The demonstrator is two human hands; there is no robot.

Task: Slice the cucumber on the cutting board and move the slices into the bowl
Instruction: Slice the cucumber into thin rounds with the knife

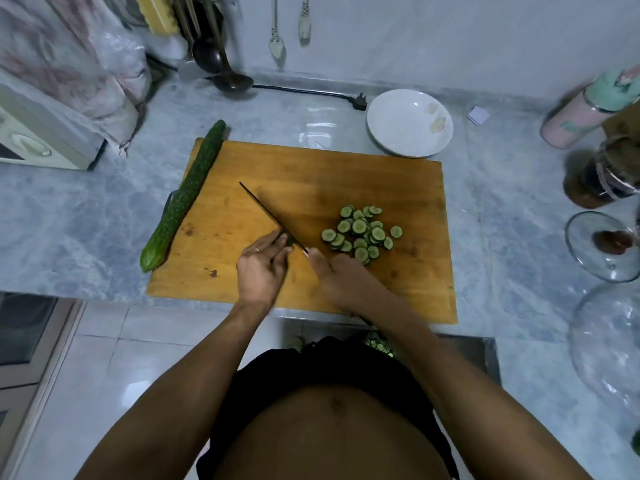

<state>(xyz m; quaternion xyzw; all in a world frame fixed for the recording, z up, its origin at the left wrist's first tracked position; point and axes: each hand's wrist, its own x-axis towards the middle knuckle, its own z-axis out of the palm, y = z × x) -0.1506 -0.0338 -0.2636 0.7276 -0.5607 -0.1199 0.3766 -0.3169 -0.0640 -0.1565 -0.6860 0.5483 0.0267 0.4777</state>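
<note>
- Grey marble counter (311, 116) against a pale wall, with the wooden cutting board (346, 174) in the middle as landmark.
- On the board's right half: heap of cucumber slices (362, 233), none yet in the bowl.
- Just past the board's far right corner: white bowl (410, 123), bare inside.
- Along the board's left edge, partly off it: one whole cucumber (183, 195), uncut.
- Near the board's front centre: left hand (261, 268), fingers curled around a small green cucumber stub (288, 241), close against the blade.
- Right hand (337, 275) gripping the handle of the knife (266, 213), tip aimed toward the board's far left.
- Likely step: last cuts on the stub.
- Risk: very little stub left to hold, so fingertips sit near the edge; a slip or roll could nick them.
- Risk: slices falling off the board during transfer to the bowl.
</note>
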